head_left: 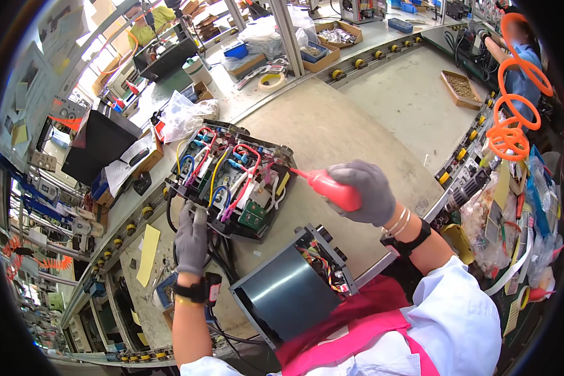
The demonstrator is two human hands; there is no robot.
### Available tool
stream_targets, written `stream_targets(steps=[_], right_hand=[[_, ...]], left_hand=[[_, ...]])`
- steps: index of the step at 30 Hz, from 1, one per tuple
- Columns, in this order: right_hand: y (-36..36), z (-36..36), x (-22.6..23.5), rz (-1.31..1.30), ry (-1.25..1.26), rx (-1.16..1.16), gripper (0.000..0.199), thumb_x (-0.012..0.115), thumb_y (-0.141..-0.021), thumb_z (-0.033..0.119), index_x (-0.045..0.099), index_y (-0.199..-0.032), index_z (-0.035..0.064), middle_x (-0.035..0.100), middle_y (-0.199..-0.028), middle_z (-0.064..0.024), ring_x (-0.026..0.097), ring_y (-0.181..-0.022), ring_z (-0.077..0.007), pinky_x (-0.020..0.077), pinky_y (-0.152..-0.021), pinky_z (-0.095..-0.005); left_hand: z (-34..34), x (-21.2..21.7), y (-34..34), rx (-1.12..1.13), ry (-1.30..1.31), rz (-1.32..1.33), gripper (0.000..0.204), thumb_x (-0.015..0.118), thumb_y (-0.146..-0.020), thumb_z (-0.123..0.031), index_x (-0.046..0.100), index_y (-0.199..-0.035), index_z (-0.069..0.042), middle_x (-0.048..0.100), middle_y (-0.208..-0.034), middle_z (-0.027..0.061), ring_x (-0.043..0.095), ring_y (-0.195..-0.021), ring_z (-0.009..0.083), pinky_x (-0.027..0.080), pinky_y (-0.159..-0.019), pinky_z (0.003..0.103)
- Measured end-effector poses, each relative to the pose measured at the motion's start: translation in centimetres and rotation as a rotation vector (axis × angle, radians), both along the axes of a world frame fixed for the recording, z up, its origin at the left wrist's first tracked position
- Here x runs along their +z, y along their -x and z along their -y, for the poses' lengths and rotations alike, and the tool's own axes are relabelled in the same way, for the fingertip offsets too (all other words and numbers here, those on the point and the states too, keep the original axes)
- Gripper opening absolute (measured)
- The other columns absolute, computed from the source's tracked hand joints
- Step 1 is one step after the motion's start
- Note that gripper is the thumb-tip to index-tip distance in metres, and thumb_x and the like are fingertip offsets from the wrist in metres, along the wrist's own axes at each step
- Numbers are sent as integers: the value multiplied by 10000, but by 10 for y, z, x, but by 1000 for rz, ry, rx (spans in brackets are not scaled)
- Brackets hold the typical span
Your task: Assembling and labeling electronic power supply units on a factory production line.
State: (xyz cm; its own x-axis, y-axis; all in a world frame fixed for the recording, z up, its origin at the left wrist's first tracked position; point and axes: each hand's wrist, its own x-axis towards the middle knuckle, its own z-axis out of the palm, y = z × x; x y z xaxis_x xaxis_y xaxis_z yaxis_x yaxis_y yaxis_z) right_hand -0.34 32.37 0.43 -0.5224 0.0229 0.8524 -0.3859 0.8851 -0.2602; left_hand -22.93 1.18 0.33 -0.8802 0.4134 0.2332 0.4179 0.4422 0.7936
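Observation:
An electronic unit with its cover off (232, 178) lies on the worktable, its circuit boards and red, yellow, blue and white wires exposed. My right hand (370, 191), in a grey glove, is closed around a red squeeze bottle (332, 190). The bottle is tilted, and its thin nozzle points left at the unit's right edge; whether the tip touches cannot be made out. My left hand (191, 241), also gloved in grey, rests with outstretched fingers against the unit's near left edge. Black cables (222, 255) hang beside that hand.
Close to my body stands a second unit with a dark grey casing (288, 294). A yellow paper strip (148, 255) lies left of my left hand. An orange coiled hose (511, 135) hangs at the right near another person (520, 78). Farther off sits a box of small parts (461, 89).

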Motion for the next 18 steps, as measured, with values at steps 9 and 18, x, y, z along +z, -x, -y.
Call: stream_targets(steps=[9,18], right_hand=[[-92,28,12,-192,558,-79,593,824,-735,178,456,-1176,31,618,-1095,-178,641,-998,-280,544,-841,-378],[-123,47,10,-248,579,-98,621,796,-765,316,445,-1183,19,611,-1078,-192,644,-963,-272,546,-820,-374]], left_hand=[[91,32,-184,-219,281,29,858,606,-859,-575,345,-1426,14,647,-939,176,653,-857,273,508,-757,354],[87,-32,-249,-199,304,-244,948,612,-880,-503,149,-1477,70,619,-1121,218,647,-874,285,510,-728,362]])
